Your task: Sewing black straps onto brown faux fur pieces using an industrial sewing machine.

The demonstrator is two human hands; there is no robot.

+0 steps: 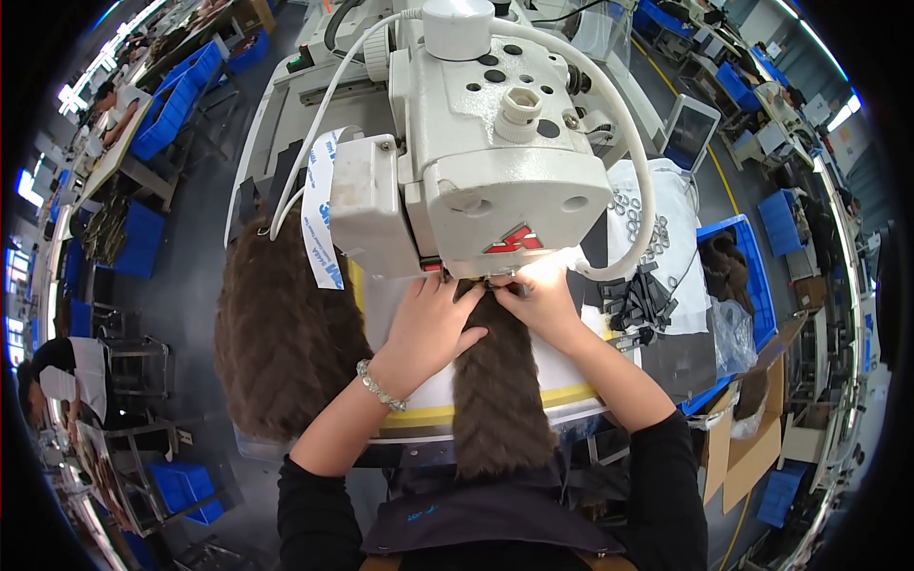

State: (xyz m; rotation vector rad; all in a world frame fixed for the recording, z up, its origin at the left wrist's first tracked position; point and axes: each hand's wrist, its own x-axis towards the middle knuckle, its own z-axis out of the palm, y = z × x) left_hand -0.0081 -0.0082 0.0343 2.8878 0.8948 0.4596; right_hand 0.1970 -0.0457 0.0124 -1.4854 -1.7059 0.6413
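A long strip of brown fur runs from under the head of a white industrial sewing machine over the table's near edge towards me. My left hand lies on the strip's upper left side, fingertips at the needle area and thumb stretched across the fur. From the right, my right hand pinches the strip's far end, where a small dark piece shows between the fingers. Exactly what that piece is stays hidden by fingers and the machine head. Left of my left forearm lies a bigger pile of brown fur.
Metal rings and short black straps lie on white sheeting right of the machine. A blue crate and an open cardboard box stand beyond. A printed tape strip hangs left of the machine head. People sit at far-left benches.
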